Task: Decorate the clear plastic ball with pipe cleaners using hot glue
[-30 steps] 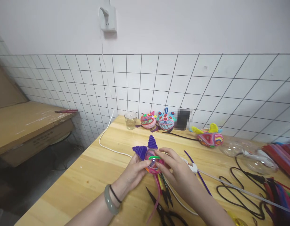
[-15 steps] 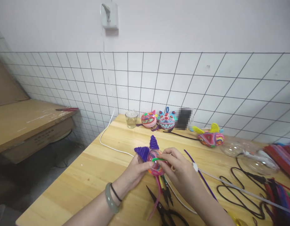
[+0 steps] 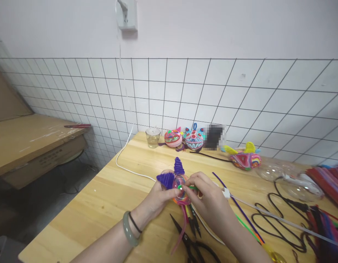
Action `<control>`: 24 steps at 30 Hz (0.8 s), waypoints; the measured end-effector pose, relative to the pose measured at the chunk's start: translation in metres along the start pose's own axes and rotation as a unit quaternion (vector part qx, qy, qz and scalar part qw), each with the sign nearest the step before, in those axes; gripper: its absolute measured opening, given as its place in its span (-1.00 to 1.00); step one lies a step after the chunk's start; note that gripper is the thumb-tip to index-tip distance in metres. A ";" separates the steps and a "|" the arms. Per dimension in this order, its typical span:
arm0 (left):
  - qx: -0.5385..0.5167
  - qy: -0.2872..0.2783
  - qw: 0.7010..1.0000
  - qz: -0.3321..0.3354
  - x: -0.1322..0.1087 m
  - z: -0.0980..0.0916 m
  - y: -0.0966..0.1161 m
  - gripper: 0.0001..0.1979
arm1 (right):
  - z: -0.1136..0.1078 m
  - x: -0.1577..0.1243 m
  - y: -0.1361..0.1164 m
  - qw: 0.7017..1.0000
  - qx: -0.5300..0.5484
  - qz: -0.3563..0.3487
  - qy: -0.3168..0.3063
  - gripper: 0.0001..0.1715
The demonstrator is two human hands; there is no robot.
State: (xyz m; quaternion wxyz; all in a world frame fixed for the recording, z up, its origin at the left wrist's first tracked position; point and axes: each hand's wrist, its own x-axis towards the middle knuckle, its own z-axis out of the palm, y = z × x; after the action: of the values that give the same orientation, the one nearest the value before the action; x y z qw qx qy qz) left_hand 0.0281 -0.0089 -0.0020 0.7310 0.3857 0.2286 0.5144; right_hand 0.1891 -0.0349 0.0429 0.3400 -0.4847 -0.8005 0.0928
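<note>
My left hand [image 3: 157, 200] grips a small clear ball wound with pink pipe cleaner [image 3: 180, 190], which carries two purple cone ears [image 3: 172, 174]. It is held just above the wooden table [image 3: 108, 204]. My right hand [image 3: 209, 199] pinches a green pipe cleaner [image 3: 185, 187] against the front of the ball. A pink pipe cleaner tail [image 3: 181, 229] hangs down from the ball. A green bracelet and a black band sit on my left wrist.
Black scissors [image 3: 192, 245] lie just below my hands. Finished colourful balls [image 3: 184, 139], a glass cup [image 3: 152, 137] and a winged figure [image 3: 244, 157] stand by the tiled wall. A glue gun [image 3: 300, 182], black wire and heaped pipe cleaners [image 3: 327, 204] fill the right side. A white cable [image 3: 125, 160] crosses the table.
My right hand's fingers have drawn in closer on the green pipe cleaner at the ball's front. The ball has stayed between both hands; the view shifted slightly.
</note>
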 end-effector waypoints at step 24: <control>0.006 -0.001 1.000 0.003 0.001 -0.006 -0.005 -0.54 | 0.004 0.001 -0.008 0.999 0.044 0.031 0.000 -0.84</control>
State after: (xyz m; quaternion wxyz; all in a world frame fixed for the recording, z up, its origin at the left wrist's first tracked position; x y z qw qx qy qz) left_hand 0.0266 -0.0067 -0.0096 0.7273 0.3916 0.2301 0.5146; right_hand 0.1803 -0.0376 0.0443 0.3584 -0.4938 -0.7801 0.1386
